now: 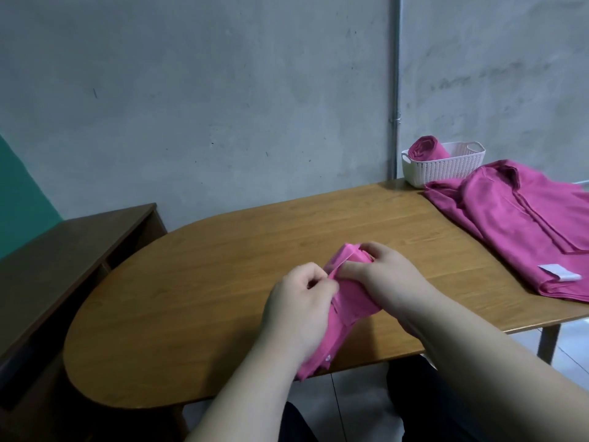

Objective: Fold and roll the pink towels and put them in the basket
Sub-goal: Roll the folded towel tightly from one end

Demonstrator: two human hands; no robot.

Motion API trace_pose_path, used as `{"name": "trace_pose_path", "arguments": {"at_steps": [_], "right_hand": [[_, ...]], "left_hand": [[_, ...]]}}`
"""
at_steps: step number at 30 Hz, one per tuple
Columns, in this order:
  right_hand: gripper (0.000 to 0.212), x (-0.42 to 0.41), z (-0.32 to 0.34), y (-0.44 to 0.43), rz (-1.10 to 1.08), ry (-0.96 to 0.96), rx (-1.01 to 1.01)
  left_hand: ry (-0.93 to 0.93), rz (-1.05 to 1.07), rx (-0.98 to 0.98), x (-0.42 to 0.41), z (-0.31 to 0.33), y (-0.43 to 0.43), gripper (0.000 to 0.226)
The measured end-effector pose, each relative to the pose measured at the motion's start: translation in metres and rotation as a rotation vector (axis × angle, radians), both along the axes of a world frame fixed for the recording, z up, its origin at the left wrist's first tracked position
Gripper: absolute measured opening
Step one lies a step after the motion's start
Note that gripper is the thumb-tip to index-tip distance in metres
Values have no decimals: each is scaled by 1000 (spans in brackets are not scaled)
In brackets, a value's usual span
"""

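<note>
a: why are both hands bunched on that towel [349, 298]?
b: to keep it wound tight, i'd say. the left hand [299, 301] pinches the hemmed edge and the right hand [379, 275] curls over the rolled end. each grip is clenched on the soft pink cloth, low over the middle of the wooden desk [223, 282].
a: and the rest?
b: one snug roll [425, 149] already lies in the white ribbed basket [446, 169] at the far right corner. a limp, flat pile [516, 224] waits just beside it, probably kept within reach.
</note>
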State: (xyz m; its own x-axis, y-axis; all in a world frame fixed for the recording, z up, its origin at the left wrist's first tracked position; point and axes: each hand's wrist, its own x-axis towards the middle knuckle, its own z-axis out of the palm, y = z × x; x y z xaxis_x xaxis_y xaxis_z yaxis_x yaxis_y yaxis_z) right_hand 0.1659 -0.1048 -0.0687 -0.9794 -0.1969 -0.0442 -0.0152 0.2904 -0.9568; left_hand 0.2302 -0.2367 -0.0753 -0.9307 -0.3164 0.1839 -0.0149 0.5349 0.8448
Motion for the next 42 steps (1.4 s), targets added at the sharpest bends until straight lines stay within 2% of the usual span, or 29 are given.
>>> {"name": "trace_pose_path", "arguments": {"at_steps": [3, 5, 7, 8, 11, 13, 17, 21, 24, 27, 31, 35, 39, 42], "right_hand": [[33, 4, -5, 6, 24, 3, -19], [41, 6, -9, 7, 33, 17, -4], [48, 9, -11, 7, 39, 39, 25], [52, 9, -12, 7, 40, 48, 31], [44, 8, -13, 9, 53, 62, 45], [39, 6, -15, 11, 54, 72, 52], [26, 3, -22, 11, 41, 116, 68], [29, 6, -23, 10, 43, 197, 118], [45, 9, -26, 8, 58, 232, 152], [51, 10, -30, 7, 49, 308, 167], [59, 15, -35, 7, 3, 478, 219], [68, 18, -47, 5, 41, 693, 299], [66, 15, -61, 3, -25, 826, 225], [61, 9, -62, 1, -104, 733, 24]], "left_hand": [[-41, 6, 195, 3, 4, 1, 25], [-83, 13, 177, 2, 7, 2, 21], [-113, 6, 160, 2, 13, 4, 7], [-137, -9, 175, 0, 15, 5, 13], [-200, -69, 243, -3, 22, 4, 35], [-191, -79, 304, -5, 24, 4, 35], [-180, -43, 553, -7, 25, 7, 33], [-225, -16, 682, -20, 30, 1, 28], [-284, 9, 790, -30, 37, -4, 22], [-281, 30, 883, -35, 42, -9, 18], [-249, 100, 1024, -37, 42, -20, 24], [-294, 89, 1038, -33, 41, -25, 29], [-277, 104, 1098, -25, 39, -27, 36], [-194, 87, 1074, -20, 35, -24, 42]]}}
